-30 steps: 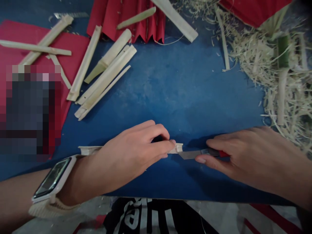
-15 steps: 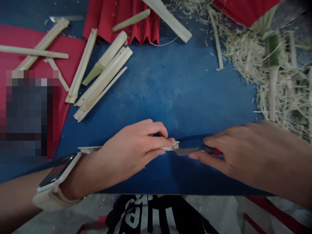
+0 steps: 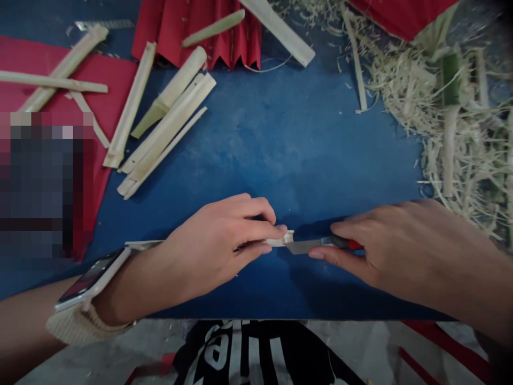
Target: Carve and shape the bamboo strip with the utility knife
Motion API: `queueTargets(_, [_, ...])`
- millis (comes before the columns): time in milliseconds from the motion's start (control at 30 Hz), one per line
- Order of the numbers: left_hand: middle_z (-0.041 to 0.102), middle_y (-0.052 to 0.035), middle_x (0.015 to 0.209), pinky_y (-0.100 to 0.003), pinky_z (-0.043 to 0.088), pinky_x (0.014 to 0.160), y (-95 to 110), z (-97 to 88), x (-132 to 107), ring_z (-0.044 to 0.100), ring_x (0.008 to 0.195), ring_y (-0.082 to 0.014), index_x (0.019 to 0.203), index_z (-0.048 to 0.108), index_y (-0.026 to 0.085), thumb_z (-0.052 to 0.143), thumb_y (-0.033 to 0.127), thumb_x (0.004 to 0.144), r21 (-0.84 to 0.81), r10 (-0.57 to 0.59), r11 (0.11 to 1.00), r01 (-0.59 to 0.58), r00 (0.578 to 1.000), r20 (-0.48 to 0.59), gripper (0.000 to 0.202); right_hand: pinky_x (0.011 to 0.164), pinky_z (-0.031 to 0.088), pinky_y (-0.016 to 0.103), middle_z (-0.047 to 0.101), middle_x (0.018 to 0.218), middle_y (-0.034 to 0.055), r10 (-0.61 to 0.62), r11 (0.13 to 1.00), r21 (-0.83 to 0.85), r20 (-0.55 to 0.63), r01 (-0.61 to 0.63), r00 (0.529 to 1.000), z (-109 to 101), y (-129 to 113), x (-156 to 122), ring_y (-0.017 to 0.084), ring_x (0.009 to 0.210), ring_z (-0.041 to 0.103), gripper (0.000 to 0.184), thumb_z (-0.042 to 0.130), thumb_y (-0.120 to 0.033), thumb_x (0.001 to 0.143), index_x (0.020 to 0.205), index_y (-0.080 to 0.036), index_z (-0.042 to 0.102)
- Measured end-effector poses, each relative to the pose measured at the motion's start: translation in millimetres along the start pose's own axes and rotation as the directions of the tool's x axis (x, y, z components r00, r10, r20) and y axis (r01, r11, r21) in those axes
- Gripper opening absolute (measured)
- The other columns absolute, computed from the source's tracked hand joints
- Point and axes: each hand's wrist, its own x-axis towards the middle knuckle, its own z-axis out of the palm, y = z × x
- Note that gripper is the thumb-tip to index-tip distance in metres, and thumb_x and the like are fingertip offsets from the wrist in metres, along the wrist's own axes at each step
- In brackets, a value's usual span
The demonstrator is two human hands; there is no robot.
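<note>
A split bamboo strip [image 3: 289,237] lies crosswise near the front edge of the blue table [image 3: 280,133]. My left hand [image 3: 224,240] is closed on it, pressing it down with the fingers near its right end; the hand and wrist hide most of its length. My right hand [image 3: 401,256] grips a utility knife [image 3: 302,247] with a dark and red handle. The blade points left, and its tip touches or nearly touches the strip's right end. My right thumb rests along the blade's near side.
Several bamboo pieces [image 3: 168,136] lie at the upper left, some on red paper [image 3: 116,80]. Pleated red paper [image 3: 192,32] and a longer strip [image 3: 280,29] are at the back. Thin shavings [image 3: 436,139] heap up on the right. A pixelated patch covers something at left.
Both hands and the knife hold nearly the same place at the strip's right end. The whole view has shifted slightly, with the things at the left sliding a little left and up.
</note>
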Motion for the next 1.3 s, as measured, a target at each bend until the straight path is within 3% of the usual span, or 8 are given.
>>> queueTargets(100, [0.090,-0.0004,0.122,-0.027,0.064,0.086,1,0.5,0,0.083,0.101,-0.0146,0.134,0.097,0.026,0.068,0.021,0.135,0.007,-0.001,1.000,0.001,1.000,-0.005,0.030,0.061,0.016,0.041,0.066,0.063,0.0063,0.042,0.999,-0.030,0.053,-0.040,0.998,-1,-1,3,0.019,0.049,0.041,0.091,0.037,-0.091,0.129,0.073,-0.030,0.076])
queueTargets(233, [0.089,-0.0017,0.122,-0.029,0.067,0.092,2,-0.7,0,0.081,0.101,-0.0160,0.135,0.097,0.027,0.066,0.021,0.135,0.012,-0.015,1.000,0.014,1.000,0.017,0.032,0.062,0.016,0.041,0.065,0.063,0.0075,0.068,0.994,-0.092,0.089,-0.059,0.994,-2,-4,4,0.021,0.052,0.048,0.088,0.043,-0.087,0.130,0.070,-0.028,0.071])
queueTargets(400, [0.089,-0.0024,0.123,-0.030,0.069,0.097,2,-2.4,-2,0.080,0.101,-0.0171,0.138,0.097,0.029,0.066,0.021,0.135,0.010,-0.021,1.000,0.021,0.999,0.034,0.032,0.062,0.016,0.041,0.063,0.060,0.0066,0.050,0.996,-0.077,-0.014,-0.051,0.999,4,-4,1,0.023,0.050,0.044,0.096,0.026,-0.091,0.129,0.073,-0.032,0.075])
queueTargets(600, [0.088,-0.0021,0.122,-0.029,0.064,0.087,2,0.3,-1,0.081,0.101,-0.0159,0.134,0.095,0.026,0.064,0.023,0.137,0.003,-0.005,1.000,0.005,1.000,0.009,0.031,0.063,0.017,0.042,0.061,0.059,0.0069,0.064,0.997,-0.030,-0.041,-0.065,0.997,7,-3,0,0.020,0.051,0.041,0.101,0.021,-0.096,0.127,0.071,-0.030,0.074])
queueTargets(933, [0.089,-0.0017,0.123,-0.029,0.065,0.088,2,-0.8,0,0.083,0.102,-0.0151,0.134,0.093,0.026,0.062,0.026,0.139,-0.017,-0.010,1.000,0.010,1.000,0.005,0.032,0.067,0.015,0.041,0.062,0.060,0.0081,0.064,0.997,-0.031,-0.111,-0.067,0.992,9,-6,-1,0.020,0.054,0.047,0.103,0.015,-0.096,0.128,0.071,-0.029,0.067])
queueTargets(1133, [0.089,-0.0012,0.126,-0.029,0.066,0.093,1,-1.7,-1,0.085,0.107,-0.0155,0.135,0.092,0.025,0.063,0.025,0.138,-0.021,-0.005,1.000,0.006,1.000,0.013,0.029,0.066,0.014,0.042,0.057,0.057,0.0067,-0.045,0.995,-0.095,-0.235,0.023,0.971,11,-5,2,0.022,0.055,0.049,0.094,0.026,-0.080,0.136,0.071,-0.028,0.071])
queueTargets(1300, [0.088,-0.0008,0.127,-0.028,0.064,0.094,0,-2.2,-1,0.083,0.106,-0.0141,0.137,0.092,0.024,0.063,0.024,0.138,-0.029,0.003,1.000,-0.003,1.000,0.011,0.029,0.061,0.017,0.041,0.052,0.056,0.0032,-0.175,0.976,-0.182,-0.324,0.120,0.930,10,-1,4,0.020,0.053,0.046,0.089,0.031,-0.070,0.139,0.069,-0.027,0.065])
